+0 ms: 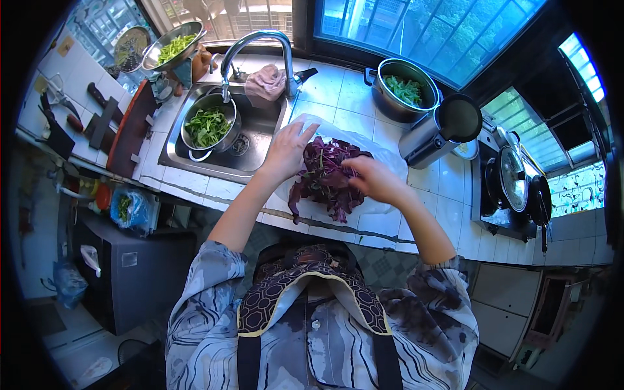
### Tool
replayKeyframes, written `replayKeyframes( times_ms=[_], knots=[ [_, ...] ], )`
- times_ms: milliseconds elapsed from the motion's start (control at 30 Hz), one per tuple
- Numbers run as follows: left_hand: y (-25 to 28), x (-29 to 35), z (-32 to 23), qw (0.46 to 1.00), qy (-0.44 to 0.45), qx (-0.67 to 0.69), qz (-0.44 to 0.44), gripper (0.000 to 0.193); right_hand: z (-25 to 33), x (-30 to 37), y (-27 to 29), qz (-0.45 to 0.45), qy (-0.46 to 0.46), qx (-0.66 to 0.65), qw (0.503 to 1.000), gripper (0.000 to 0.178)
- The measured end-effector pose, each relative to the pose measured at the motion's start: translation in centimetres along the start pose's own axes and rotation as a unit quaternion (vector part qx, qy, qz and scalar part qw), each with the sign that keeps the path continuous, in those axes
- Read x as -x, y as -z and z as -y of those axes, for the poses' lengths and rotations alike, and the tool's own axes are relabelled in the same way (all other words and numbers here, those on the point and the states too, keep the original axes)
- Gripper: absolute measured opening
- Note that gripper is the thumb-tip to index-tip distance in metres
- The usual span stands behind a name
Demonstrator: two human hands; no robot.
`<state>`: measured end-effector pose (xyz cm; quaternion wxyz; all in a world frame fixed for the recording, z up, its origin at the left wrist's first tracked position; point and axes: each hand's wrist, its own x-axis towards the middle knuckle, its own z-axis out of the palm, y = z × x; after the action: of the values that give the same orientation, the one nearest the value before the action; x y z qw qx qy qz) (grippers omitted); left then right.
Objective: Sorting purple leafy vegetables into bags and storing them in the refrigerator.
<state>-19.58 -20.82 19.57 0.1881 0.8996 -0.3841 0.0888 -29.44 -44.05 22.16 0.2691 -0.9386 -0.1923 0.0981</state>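
Observation:
A heap of purple leafy greens [325, 175] with thin stems lies on a clear plastic bag [390, 162] spread over the tiled counter. At the heap's left edge rests my left hand [290, 149], its fingers stretched and a little apart, touching the bag and the outer leaves. My right hand [377, 179] reaches in from the right. Its fingers are curled in among the stems, pinching some of the purple greens; the fingertips are partly hidden by leaves.
Left of the heap is a steel sink [260, 120] with a faucet [260, 36] and a pot of greens [208, 127]. Behind stands a larger pot [407, 88] of cut greens. A metal kettle [422, 140] and a stove with a lidded pan [513, 179] are on the right.

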Motion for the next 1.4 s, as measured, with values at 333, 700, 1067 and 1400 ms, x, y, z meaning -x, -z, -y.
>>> replayKeyframes(
  times_ms=[333,700,1067,1400],
  knots=[
    [-6.1,0.7,6.3,0.991,-0.053,-0.004,0.122,0.081,-12.5,0.2,-3.6,-0.161,-0.042,0.195,0.967,0.042],
    [-11.2,-3.0,10.3,0.865,0.241,0.43,0.095,0.061,-6.5,-6.2,-5.4,-0.167,-0.189,0.063,0.966,0.02],
    [-4.2,-4.4,4.6,0.887,0.153,0.434,0.028,0.036,-1.3,-6.1,-5.6,-0.239,-0.152,-0.155,0.946,0.017],
    [0.8,-1.5,-3.2,0.696,0.205,0.686,0.063,0.022,-0.1,-2.6,0.3,-0.266,-0.159,-0.607,0.732,0.012]
  ],
)
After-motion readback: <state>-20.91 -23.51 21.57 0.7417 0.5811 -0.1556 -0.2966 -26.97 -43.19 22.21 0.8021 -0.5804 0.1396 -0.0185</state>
